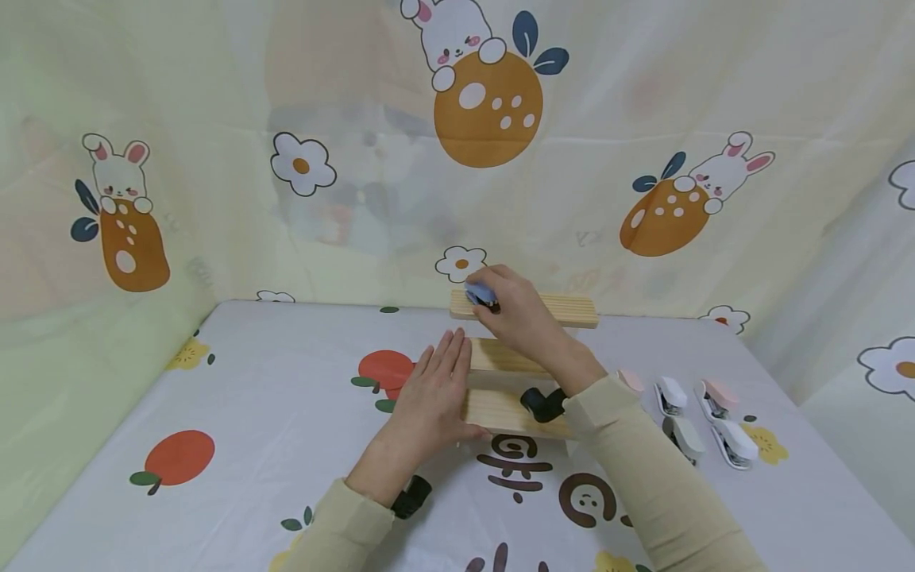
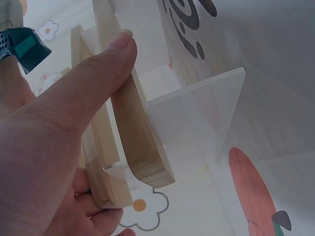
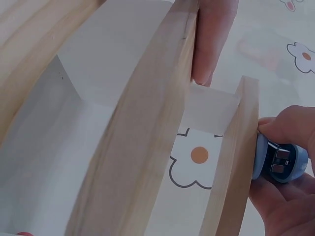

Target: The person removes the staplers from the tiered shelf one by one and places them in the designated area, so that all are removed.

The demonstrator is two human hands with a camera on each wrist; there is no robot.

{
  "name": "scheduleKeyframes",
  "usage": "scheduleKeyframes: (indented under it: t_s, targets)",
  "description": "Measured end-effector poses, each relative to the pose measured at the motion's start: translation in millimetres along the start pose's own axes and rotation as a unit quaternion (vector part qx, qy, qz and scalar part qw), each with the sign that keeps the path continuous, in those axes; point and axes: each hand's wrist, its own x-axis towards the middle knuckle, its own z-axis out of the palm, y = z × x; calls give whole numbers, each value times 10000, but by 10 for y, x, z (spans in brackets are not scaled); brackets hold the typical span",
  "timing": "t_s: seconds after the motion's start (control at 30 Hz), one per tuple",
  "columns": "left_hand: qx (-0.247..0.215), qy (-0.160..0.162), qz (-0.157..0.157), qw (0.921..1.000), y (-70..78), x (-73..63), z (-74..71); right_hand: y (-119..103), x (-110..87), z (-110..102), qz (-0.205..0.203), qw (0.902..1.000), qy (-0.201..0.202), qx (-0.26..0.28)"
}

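Observation:
A tiered display rack has wooden slats, a front slat [image 1: 500, 409], a middle slat [image 1: 496, 355] and a back slat [image 1: 572, 308], on translucent white supports [image 2: 197, 113]. My left hand [image 1: 436, 389] holds the rack's left end, with the thumb [image 2: 118, 49] on the front slat and the other fingers reaching to the middle one. Between thumb and fingers, my right hand [image 1: 522, 314] pinches a small light-blue stapler [image 1: 482, 295] at the back slat. In the right wrist view the stapler [image 3: 280, 160] is right against that slat, its dark, metal-lined mouth showing.
Several mini staplers lie on the table to the right of the rack, among them a white one [image 1: 735, 442], a grey one [image 1: 682, 438] and a pink-and-white one [image 1: 716, 397]. A patterned cloth [image 1: 250, 413] covers the table, and a printed curtain [image 1: 357, 222] hangs behind it.

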Motion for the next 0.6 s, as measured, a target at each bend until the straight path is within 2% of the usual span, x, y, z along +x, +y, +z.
scheduleKeyframes:
  t_s: [0.6]
  targets:
    - [-48,-20,-31,10000,10,-5,2,73,-179,-150,-135,9987,455,-171]
